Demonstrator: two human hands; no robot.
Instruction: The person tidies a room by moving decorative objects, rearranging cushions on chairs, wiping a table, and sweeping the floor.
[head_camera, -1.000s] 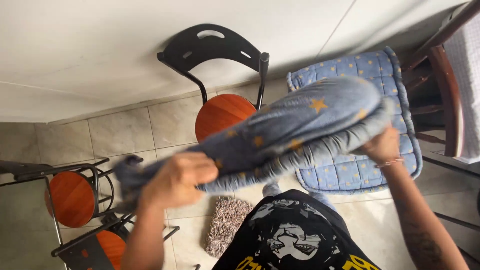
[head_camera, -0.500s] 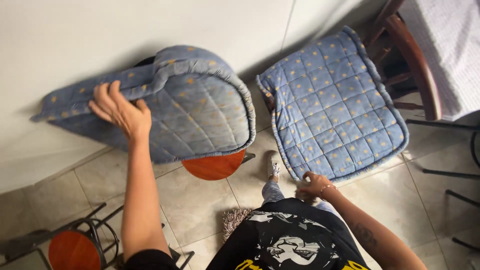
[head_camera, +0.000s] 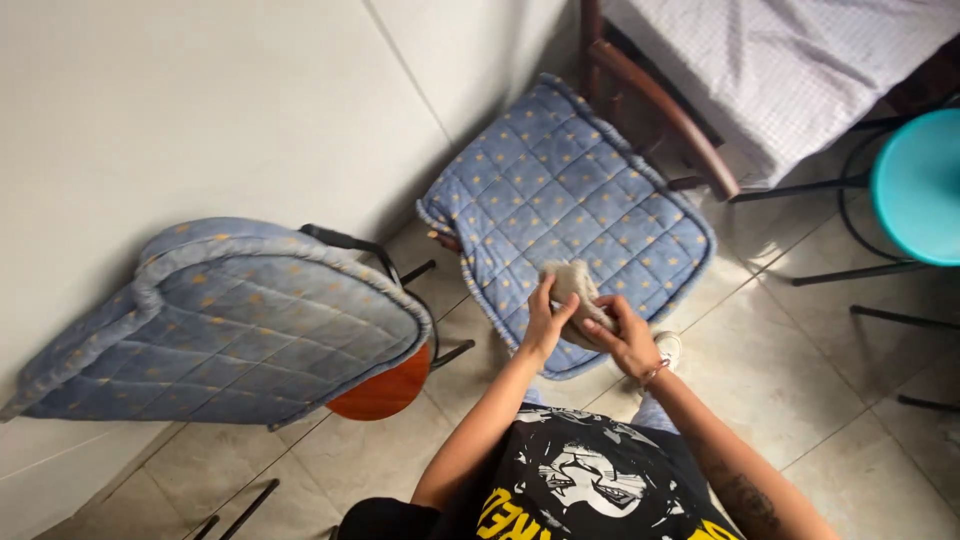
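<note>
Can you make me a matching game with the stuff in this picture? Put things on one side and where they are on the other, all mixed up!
Things:
1. beige cloth
2. folded blue cushion
3. flat blue cushion
4. teal stool

Places:
A. at the right edge
B. draped over the orange-seated chair
C. held in both hands
D. on the seat by the wooden chair arm

Pairs: 1-C, 2-B, 3-D, 4-A

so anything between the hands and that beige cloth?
No. Both the left hand and the right hand already grip the beige cloth directly, above the blue quilted cushion; nothing visible lies between.
</note>
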